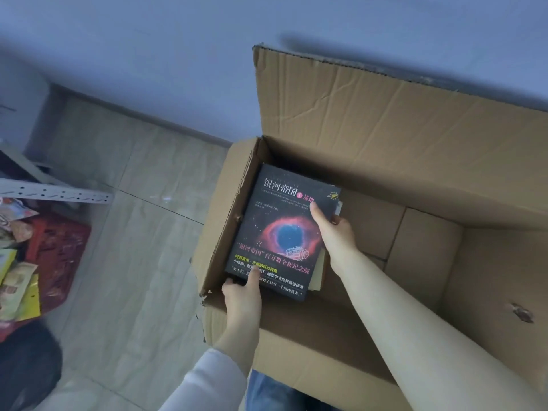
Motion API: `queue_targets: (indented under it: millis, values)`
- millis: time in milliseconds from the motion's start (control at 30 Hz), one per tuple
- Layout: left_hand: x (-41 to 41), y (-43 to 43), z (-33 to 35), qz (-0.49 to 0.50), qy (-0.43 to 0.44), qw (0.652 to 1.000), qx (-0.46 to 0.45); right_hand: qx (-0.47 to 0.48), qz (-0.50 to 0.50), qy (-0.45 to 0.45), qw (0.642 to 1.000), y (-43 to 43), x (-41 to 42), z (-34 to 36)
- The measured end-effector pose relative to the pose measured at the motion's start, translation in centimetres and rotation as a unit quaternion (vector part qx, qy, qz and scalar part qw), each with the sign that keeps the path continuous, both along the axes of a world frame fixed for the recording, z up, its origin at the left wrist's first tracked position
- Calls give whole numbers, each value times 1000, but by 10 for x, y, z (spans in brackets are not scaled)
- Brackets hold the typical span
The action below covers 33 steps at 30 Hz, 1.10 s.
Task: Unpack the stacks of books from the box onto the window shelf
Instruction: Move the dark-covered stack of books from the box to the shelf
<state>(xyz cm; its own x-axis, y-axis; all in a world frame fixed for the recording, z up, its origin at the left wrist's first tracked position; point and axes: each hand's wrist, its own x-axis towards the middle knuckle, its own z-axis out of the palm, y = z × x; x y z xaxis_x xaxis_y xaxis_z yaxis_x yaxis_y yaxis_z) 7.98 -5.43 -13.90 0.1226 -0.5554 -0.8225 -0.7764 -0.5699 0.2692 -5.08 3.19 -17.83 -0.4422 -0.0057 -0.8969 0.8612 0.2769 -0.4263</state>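
A stack of books (281, 226) sits in the left part of an open cardboard box (421, 241). The top book has a black cover with a red and blue nebula and white lettering. Paler books show under its right edge. My left hand (241, 295) grips the stack's near edge, thumb on the cover. My right hand (335, 232) holds the right side, thumb on the cover and fingers curled under the edge. The window shelf is not in view.
The box's tall back flap (385, 114) stands up against a blue-grey wall. Tiled floor (142, 232) lies to the left. A metal rack rail (56, 194), a red basket (59, 253) and snack packets (17, 289) are at the far left.
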Motion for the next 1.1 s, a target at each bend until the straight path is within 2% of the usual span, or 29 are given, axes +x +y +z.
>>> queue_targets:
  millis: [67,133,400,800,1100]
  values:
    - [-7,-8,-4,103,41,993,41,20,2,17,1000,-3,0,-3]
    - [-15,-13,-5,163,85,982,51,42,6,32,999,-4,2,-5]
    - [-18,-29,-11,230,107,965,67,31,-13,-1,999,-3,-2,-8]
    - [-14,-25,-9,225,95,968,51,-16,-3,-32,999,4,-8,-5]
    - [-4,-29,0,107,81,988,79,-36,-4,-85,996,16,-23,15]
